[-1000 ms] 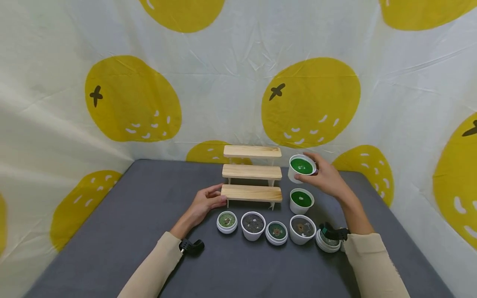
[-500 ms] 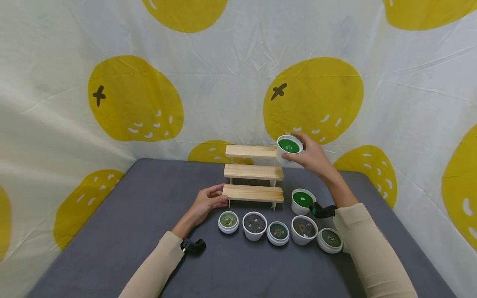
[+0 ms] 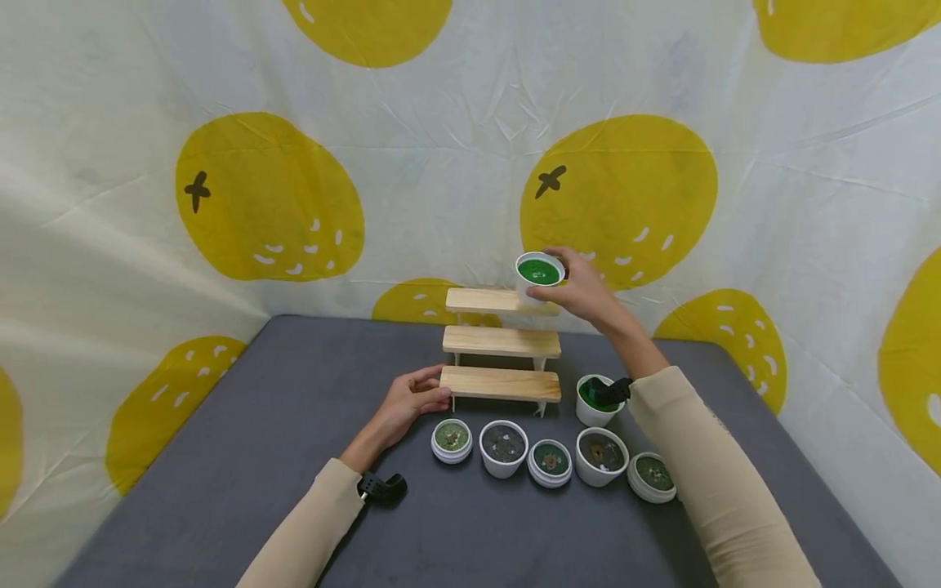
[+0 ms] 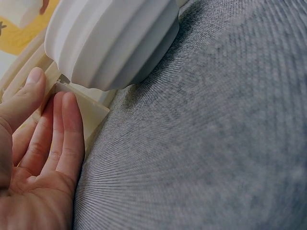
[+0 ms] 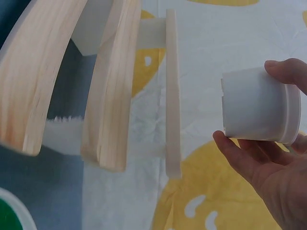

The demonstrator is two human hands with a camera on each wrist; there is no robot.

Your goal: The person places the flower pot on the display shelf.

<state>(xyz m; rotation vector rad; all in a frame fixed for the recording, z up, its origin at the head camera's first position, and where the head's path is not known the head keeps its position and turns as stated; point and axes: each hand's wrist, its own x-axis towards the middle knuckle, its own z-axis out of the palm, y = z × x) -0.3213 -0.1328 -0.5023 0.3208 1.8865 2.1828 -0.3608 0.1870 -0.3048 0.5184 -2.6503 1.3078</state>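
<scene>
My right hand (image 3: 581,286) grips a plain white pot (image 3: 540,273) with a bright green surface inside, thumb on one side and fingers on the other. It is raised over the right part of the top shelf (image 3: 478,300) of a three-tier wooden stand. In the right wrist view, a gap separates the pot's base (image 5: 249,105) from that shelf (image 5: 172,96). At the bottom shelf (image 3: 500,382), my left hand (image 3: 404,402) holds the left end. The left wrist view has the thumb on the wood and the fingers (image 4: 69,129) against the pale side support (image 4: 91,112).
Before the stand runs a row of white pots, among them a light green one (image 3: 452,439), a dark grey one (image 3: 503,445) and a brownish one (image 3: 601,457). Another bright green pot (image 3: 597,412) stands right of the stand, partly behind my right wrist. A patterned curtain (image 3: 441,163) backs the grey table (image 3: 331,351).
My right hand has carried the green-topped pot up and leftward, from right of the stand to over its top shelf. The left hand has stayed on the stand.
</scene>
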